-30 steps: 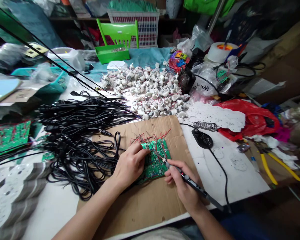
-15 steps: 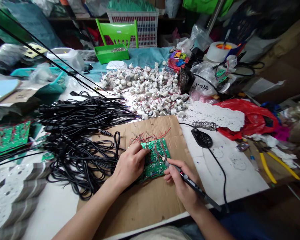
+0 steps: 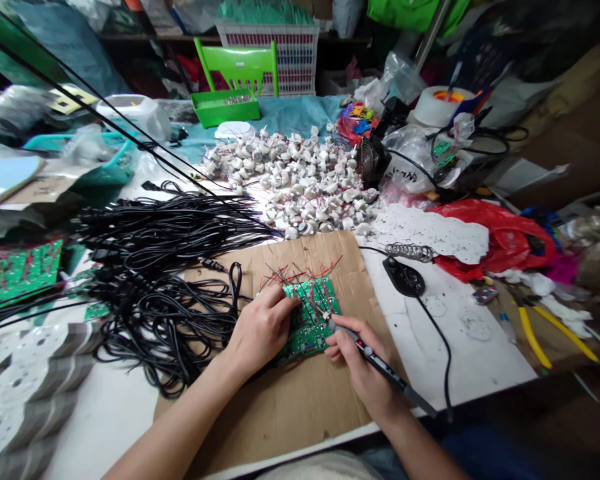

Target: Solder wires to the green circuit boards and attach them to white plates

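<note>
A green circuit board (image 3: 307,333) with red and black wires along its far side lies on a sheet of cardboard (image 3: 280,427). My right hand (image 3: 363,357) is closed round a soldering iron (image 3: 380,363), held like a pen. Its tip points at the upper middle of the board, among the wires; whether it touches is too small to tell. Over the board's left part rests my left hand (image 3: 263,327), thumb and fingers pressed together. What they pinch is hidden by the hand.
Bundles of black power cords (image 3: 175,287) lie left of the cardboard. Behind it spreads a heap of small white motors (image 3: 305,173). To the right are a black cord switch (image 3: 404,277), a coiled metal spring (image 3: 409,251) and yellow-handled pliers (image 3: 533,337). More green boards (image 3: 20,273) lie far left.
The soldering iron and my right hand have shifted very slightly up and left over the board. My left hand stays in place.
</note>
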{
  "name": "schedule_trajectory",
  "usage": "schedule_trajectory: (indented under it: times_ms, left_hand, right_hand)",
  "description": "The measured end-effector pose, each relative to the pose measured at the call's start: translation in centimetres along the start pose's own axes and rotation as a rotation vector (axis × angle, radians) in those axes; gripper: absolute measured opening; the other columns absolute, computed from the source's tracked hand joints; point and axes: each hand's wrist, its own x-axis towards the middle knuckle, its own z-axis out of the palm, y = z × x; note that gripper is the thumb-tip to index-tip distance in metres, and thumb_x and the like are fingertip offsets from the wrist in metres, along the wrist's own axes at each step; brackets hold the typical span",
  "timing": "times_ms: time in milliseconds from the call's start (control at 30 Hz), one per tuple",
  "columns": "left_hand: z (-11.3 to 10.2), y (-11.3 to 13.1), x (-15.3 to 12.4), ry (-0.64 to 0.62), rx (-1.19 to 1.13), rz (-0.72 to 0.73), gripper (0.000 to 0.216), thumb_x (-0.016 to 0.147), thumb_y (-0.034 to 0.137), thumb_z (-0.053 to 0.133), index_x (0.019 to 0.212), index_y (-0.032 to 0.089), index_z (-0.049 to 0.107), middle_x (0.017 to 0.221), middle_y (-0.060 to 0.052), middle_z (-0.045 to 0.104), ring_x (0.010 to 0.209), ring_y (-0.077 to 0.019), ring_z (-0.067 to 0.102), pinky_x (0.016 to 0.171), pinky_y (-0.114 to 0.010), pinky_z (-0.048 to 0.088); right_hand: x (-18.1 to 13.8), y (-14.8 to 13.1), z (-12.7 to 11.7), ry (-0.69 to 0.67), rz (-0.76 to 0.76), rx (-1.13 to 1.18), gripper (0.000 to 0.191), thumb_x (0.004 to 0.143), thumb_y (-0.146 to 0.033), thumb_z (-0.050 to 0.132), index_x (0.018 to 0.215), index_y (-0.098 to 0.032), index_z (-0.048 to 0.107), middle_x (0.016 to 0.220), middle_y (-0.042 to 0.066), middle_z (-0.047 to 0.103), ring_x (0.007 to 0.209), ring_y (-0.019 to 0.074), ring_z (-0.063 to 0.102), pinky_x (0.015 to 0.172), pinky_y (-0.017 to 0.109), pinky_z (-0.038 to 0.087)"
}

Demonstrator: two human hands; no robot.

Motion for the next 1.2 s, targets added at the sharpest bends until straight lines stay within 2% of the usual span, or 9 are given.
schedule_trajectory:
  times_ms: [400, 733, 1200]
  left_hand:
    - [-0.12, 0.08, 0.05, 0.001, 0.001, 0.012, 0.029, 0.089, 0.003, 0.049, 0.105, 0.017, 0.069, 0.093, -0.008, 0.059, 0.083, -0.0203, 0.057, 0.068, -0.030, 0.051]
    - [-0.03, 0.10, 0.00, -0.010, -0.002, -0.007, 0.029, 0.090, 0.004, 0.049, 0.106, 0.018, 0.068, 0.094, -0.008, 0.059, 0.084, -0.0203, 0.057, 0.069, -0.030, 0.051]
    - [-0.01, 0.00, -0.02, -0.024, -0.008, -0.015, 0.029, 0.090, 0.004, 0.049, 0.106, 0.017, 0.069, 0.096, -0.009, 0.060, 0.087, -0.0213, 0.058, 0.071, -0.030, 0.051]
  right_hand:
    - [-0.29, -0.34, 0.07, -0.011, -0.147, -0.129, 0.023, 0.098, -0.035, 0.061, 0.113, -0.023, 0.073, 0.091, 0.004, 0.079, 0.067, 0.0151, 0.076, 0.063, 0.025, 0.064]
    - [-0.10, -0.31, -0.23, 0.044, -0.016, 0.008, 0.024, 0.099, -0.040, 0.061, 0.113, -0.023, 0.072, 0.078, 0.001, 0.076, 0.063, 0.0127, 0.073, 0.059, 0.021, 0.061]
    - [-0.10, -0.31, -0.48, 0.074, -0.037, 0.028, 0.024, 0.098, -0.041, 0.062, 0.112, -0.024, 0.072, 0.077, 0.000, 0.075, 0.062, 0.0126, 0.073, 0.058, 0.021, 0.062]
